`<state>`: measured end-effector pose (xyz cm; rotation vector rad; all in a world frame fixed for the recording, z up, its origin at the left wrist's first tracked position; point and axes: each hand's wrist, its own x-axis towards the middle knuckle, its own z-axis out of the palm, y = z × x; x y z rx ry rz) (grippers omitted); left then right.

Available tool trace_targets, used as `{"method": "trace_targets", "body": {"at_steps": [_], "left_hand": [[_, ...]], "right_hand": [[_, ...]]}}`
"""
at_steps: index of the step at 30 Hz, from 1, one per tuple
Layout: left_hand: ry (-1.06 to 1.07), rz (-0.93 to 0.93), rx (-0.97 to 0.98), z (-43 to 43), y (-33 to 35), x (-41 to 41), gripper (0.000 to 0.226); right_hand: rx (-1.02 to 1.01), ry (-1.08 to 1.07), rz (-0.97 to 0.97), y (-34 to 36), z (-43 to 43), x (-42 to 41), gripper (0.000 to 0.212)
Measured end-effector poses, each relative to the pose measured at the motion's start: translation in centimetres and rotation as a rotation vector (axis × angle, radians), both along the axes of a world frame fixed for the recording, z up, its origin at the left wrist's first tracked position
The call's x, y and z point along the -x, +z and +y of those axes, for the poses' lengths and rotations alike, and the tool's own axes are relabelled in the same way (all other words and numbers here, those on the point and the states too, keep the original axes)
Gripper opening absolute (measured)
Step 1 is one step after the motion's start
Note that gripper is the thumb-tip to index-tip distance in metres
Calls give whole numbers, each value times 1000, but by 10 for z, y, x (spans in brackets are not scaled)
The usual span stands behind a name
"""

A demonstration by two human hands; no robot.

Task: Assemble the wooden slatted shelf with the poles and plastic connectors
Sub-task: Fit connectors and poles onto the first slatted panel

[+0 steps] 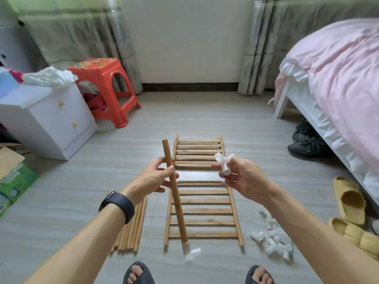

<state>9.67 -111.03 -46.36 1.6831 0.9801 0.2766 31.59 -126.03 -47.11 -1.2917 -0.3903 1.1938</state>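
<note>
The left hand (152, 178) grips a wooden pole (178, 212) in its upper half, with fingers and thumb curled round the shaft. The pole is held tilted above the floor (266, 140), upper end pointing away from the person. A fitted connector (188, 253) of white plastic sits on its lower end. The right hand (244, 179) pinches a loose connector (224, 161) between thumb and fingertips, to the right of the pole and apart from it. Below both hands, the near slatted panel (203, 211) and the far slatted panel (198, 149) lie flat, end to end. The spare poles (132, 228) lie left of the near panel, and the connector pile (273, 242) lies to its right. A red stool (106, 78) stands far left.
</note>
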Motion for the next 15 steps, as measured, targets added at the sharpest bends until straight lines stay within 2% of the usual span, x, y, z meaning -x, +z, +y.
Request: {"method": "trace_targets", "body": {"at_steps": [6,11,15], "left_hand": [[48,-116,71,-25,17,28,26],[131,-124,131,-33,8,34,25],[14,-47,115,-44,4,27,28]], "right_hand": [[-172,107,141,61,31,25,35],[-89,36,101,44,43,55,26],[-17,-77,112,31,47,68,22]]}}
